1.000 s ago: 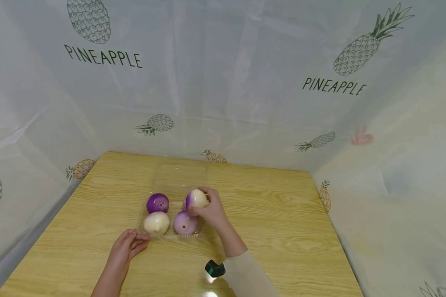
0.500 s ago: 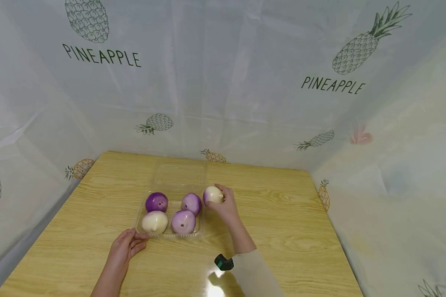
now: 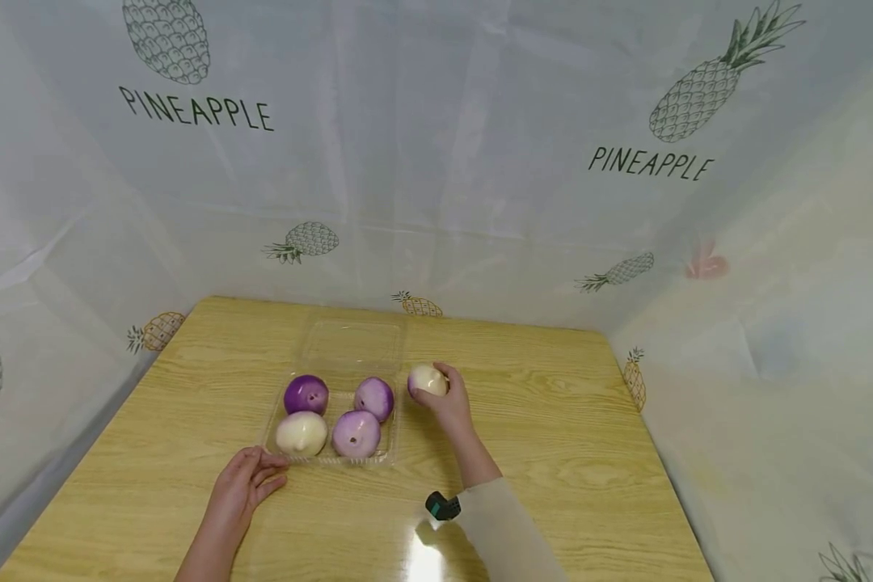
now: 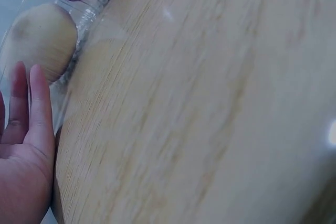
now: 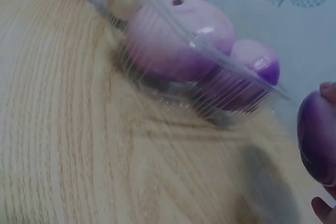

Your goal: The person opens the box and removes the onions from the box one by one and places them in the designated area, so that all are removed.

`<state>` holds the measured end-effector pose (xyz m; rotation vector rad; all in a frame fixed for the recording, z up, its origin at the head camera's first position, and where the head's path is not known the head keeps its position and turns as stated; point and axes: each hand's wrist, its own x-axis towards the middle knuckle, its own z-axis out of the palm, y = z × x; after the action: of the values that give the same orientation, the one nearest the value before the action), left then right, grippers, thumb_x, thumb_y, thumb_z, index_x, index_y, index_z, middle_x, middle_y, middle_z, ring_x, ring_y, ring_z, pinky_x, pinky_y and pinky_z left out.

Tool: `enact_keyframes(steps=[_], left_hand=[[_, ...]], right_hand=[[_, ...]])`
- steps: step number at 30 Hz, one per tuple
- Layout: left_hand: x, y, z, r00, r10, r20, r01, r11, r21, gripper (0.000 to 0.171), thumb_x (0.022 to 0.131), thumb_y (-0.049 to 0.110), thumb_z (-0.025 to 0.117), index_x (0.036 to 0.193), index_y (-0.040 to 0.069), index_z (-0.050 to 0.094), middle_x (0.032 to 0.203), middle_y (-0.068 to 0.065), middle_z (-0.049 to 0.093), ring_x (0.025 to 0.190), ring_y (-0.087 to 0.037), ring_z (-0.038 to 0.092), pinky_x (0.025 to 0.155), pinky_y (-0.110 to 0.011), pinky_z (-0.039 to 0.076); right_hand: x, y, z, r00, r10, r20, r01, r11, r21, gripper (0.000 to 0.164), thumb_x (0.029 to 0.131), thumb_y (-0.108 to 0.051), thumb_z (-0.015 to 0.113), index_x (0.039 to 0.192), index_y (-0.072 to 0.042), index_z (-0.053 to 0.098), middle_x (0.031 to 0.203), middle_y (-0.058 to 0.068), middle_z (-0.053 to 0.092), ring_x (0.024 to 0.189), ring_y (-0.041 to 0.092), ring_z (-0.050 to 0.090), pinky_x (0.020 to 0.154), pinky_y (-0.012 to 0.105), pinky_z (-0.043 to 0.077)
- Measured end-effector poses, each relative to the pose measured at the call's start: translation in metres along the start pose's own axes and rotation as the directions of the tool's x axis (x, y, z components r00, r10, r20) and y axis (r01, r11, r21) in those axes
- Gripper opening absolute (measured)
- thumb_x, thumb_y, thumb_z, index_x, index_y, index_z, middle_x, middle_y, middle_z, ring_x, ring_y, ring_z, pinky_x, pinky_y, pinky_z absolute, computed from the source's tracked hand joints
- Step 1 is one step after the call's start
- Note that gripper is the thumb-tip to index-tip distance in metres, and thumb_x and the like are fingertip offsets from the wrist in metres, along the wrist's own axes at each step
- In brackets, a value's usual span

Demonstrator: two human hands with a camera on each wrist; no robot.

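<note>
The left hand (image 3: 243, 481) rests, fingers relaxed, against the near left corner of the clear tray (image 3: 378, 461), apparently to steady it (a light thing, I'd guess), while the right hand (image 3: 451, 408) grips a white-and-purple bulb (image 3: 427, 379) just right of it, probably curled round its side for security. Inside the tray sit a dark purple bulb (image 3: 306, 395), a whitish bulb (image 3: 301, 435) and two pale purple bulbs (image 3: 356, 434); the lid (image 3: 352, 339) lies open behind.

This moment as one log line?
Right hand: holds purple-white onion; Clear container: open, four onions inside; Left hand: at container's near-left corner
</note>
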<state>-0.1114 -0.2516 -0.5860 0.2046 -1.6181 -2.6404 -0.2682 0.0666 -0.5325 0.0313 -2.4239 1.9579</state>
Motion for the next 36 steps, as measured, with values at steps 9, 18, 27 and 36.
enact_keyframes(steps=[9,18,27,36], left_hand=[[-0.001,-0.004,-0.001,0.999,0.030,0.011,-0.030,1.000,0.002,0.023,0.107,0.025,0.040,0.100,0.013,0.059,0.096,-0.002,0.071,0.093,-0.015,0.065,0.080,-0.032,0.059],[0.000,-0.006,0.000,1.000,0.027,-0.003,-0.027,1.000,0.009,0.023,0.107,0.024,0.040,0.102,0.011,0.059,0.096,-0.003,0.071,0.093,-0.015,0.066,0.080,-0.032,0.059],[0.000,-0.006,0.001,0.999,0.018,-0.029,-0.017,1.000,0.017,0.023,0.107,0.024,0.041,0.098,0.014,0.059,0.093,-0.002,0.071,0.091,-0.015,0.066,0.079,-0.032,0.059],[0.001,-0.004,0.000,0.999,0.025,-0.036,-0.025,0.999,0.025,0.023,0.107,0.024,0.040,0.096,0.014,0.058,0.094,-0.003,0.071,0.091,-0.015,0.066,0.079,-0.032,0.059]], right_hand=[[0.011,0.015,0.006,1.000,-0.010,0.005,0.010,0.999,-0.048,0.066,0.074,-0.009,0.085,0.130,-0.001,0.054,0.138,0.023,0.046,0.129,0.041,0.042,0.105,0.052,0.041],[0.023,0.027,0.008,0.999,-0.034,0.028,0.037,0.992,-0.124,0.066,0.074,-0.009,0.086,0.131,0.001,0.053,0.135,0.022,0.049,0.127,0.038,0.045,0.108,0.049,0.038],[0.027,0.034,0.012,0.998,-0.038,0.052,0.047,0.984,-0.169,0.067,0.075,-0.010,0.086,0.131,0.001,0.052,0.135,0.021,0.049,0.128,0.038,0.044,0.108,0.050,0.038],[0.030,0.036,0.013,0.994,-0.083,0.067,0.094,0.977,-0.189,0.067,0.074,-0.010,0.086,0.131,0.002,0.052,0.133,0.020,0.051,0.125,0.037,0.046,0.107,0.049,0.039]])
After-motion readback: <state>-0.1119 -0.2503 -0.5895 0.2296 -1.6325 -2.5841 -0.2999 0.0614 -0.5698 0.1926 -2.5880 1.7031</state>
